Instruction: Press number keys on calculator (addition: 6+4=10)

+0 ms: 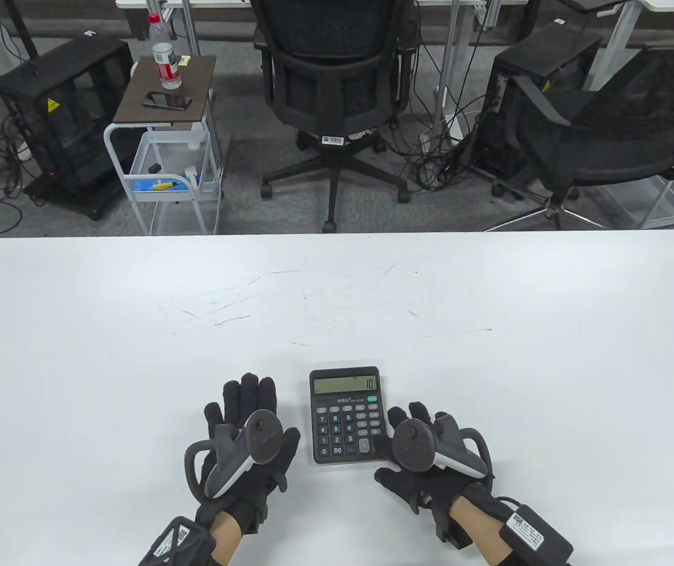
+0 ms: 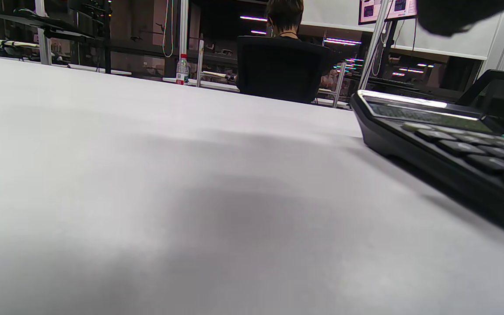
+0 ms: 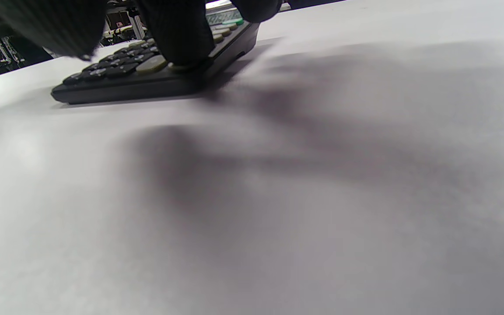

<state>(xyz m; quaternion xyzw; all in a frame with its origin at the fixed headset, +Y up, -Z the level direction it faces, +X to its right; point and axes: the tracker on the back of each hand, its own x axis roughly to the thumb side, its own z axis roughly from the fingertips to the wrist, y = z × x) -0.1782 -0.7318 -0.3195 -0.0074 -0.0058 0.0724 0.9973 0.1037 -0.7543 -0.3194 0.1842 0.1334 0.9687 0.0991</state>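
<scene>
Bright even overhead light w/ soft shadows on the white worktop (image 1: 136, 354), table view sharp, both wrist views blurry up close, glare on the calculator (image 2: 431, 131) screen.

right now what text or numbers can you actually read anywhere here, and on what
"10": calculator display.
"7 8 9", "4 5 6", "1 2 3", "0 00": calculator keys, just legible.
Brand line under the display: too small to read.
Water bottle label, chair sticker, wrist pack labels: too small to read.
</scene>
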